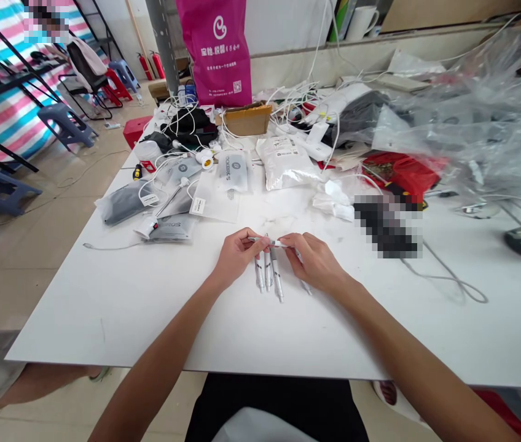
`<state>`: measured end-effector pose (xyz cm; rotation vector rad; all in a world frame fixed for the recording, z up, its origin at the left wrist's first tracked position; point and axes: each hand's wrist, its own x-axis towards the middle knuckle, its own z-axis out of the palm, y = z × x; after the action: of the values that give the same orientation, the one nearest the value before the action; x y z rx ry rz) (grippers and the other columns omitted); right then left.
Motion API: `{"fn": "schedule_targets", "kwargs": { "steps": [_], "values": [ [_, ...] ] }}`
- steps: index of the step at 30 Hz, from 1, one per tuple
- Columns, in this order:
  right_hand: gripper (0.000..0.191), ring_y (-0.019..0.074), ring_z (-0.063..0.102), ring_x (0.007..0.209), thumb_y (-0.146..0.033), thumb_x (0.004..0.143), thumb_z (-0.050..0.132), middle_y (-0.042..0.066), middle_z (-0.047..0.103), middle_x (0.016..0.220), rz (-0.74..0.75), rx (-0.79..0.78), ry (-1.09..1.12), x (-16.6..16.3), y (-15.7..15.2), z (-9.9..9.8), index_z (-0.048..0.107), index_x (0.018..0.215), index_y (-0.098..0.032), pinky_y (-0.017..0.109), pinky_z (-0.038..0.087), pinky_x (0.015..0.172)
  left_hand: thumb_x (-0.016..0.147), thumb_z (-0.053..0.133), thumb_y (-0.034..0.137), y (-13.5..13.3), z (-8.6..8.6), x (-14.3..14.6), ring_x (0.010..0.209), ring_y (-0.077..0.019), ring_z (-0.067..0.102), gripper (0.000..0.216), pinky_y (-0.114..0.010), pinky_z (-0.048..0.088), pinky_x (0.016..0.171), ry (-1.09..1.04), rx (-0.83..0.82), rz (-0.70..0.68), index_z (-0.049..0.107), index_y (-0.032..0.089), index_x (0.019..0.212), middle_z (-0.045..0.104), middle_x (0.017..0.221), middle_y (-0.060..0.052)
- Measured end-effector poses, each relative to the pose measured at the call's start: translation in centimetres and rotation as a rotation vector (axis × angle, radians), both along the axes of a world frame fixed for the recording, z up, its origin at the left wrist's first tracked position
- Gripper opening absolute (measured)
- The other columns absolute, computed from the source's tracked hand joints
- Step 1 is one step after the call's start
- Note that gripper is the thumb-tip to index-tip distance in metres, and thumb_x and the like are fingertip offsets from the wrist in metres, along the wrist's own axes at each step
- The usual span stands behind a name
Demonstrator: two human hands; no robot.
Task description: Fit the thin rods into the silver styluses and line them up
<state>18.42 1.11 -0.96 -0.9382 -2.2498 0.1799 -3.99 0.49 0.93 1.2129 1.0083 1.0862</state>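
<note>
My left hand [237, 258] and my right hand [313, 261] meet above the white table top [104, 319]. Between their fingertips they hold a slim white-and-silver pen-shaped device [266, 242] lying crosswise. Under and just below my fingers, several similar silver pen-shaped devices [268, 271] lie side by side, pointing towards me. Another thin one [305, 286] lies partly under my right hand. My fingers hide the middle of the held device, and the upper ends of those lying below are hidden too.
Foil pouches [285, 162], tangled white cables [297, 104], a cardboard box [247, 120] and a pink bag [214, 49] crowd the far table. Crumpled clear plastic film [467, 116] fills the right. A grey cable [445, 276] and a pixelated object [387, 227] lie right of my hands.
</note>
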Motion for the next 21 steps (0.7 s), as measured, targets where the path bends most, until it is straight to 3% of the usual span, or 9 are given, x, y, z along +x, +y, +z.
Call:
{"fn": "schedule_targets", "kwargs": {
  "steps": [7,10,12,14,18,21],
  "values": [
    [0.022,0.0198,0.062,0.073,-0.031,0.111,0.048,0.008,0.074,0.093,-0.003,0.066,-0.133,-0.2,-0.1,0.8,0.065,0.121,-0.021,0.035,0.044,0.07,0.093,0.072,0.058,-0.4,0.1,0.4,0.066,-0.0141,0.062,0.05,-0.03,0.046,0.064,0.097,0.019,0.038,0.057,0.019,0.066,0.067,0.068,-0.003],
    [0.024,0.0185,0.06,0.071,-0.028,0.111,0.046,0.007,0.072,0.088,-0.015,0.123,-0.149,-0.1,0.1,1.0,0.066,0.124,-0.02,0.034,0.043,0.069,0.082,0.087,0.047,-0.2,0.0,0.1,0.086,-0.0174,0.069,0.032,-0.03,0.051,0.075,0.121,0.116,0.041,0.074,0.02,0.093,0.077,0.099,-0.007],
    [0.023,0.0179,0.058,0.069,-0.026,0.111,0.048,0.005,0.071,0.086,-0.019,0.159,-0.15,0.0,0.2,0.9,0.065,0.126,-0.02,0.033,0.043,0.068,0.079,0.09,0.042,0.0,0.0,-0.3,0.1,-0.0205,0.071,0.039,-0.031,0.053,0.084,0.127,0.177,0.021,0.077,0.023,0.11,0.078,0.116,-0.008],
    [0.019,0.0174,0.058,0.068,-0.024,0.11,0.051,0.005,0.071,0.089,-0.018,0.19,-0.138,0.1,0.3,0.7,0.063,0.123,-0.02,0.032,0.043,0.067,0.084,0.086,0.044,0.1,0.0,-0.5,0.096,-0.0203,0.071,0.032,-0.032,0.053,0.085,0.148,0.19,0.022,0.08,0.022,0.105,0.079,0.106,-0.008],
    [0.01,0.0165,0.059,0.067,-0.02,0.109,0.049,0.005,0.073,0.095,-0.047,0.166,-0.074,0.2,0.3,0.6,0.057,0.115,-0.02,0.031,0.044,0.065,0.09,0.077,0.053,0.1,0.3,-0.8,0.067,-0.0134,0.06,0.036,-0.028,0.047,0.066,0.197,0.121,0.115,0.072,0.019,0.079,0.067,0.069,-0.001],
    [0.009,0.0166,0.062,0.07,-0.024,0.109,0.052,0.004,0.072,0.091,-0.052,0.138,-0.084,0.2,0.3,0.9,0.058,0.115,-0.021,0.03,0.044,0.065,0.09,0.077,0.054,0.2,0.4,-0.8,0.066,-0.0124,0.059,0.039,-0.027,0.046,0.065,0.207,0.117,0.123,0.068,0.019,0.075,0.064,0.068,0.0]
  ]
}}
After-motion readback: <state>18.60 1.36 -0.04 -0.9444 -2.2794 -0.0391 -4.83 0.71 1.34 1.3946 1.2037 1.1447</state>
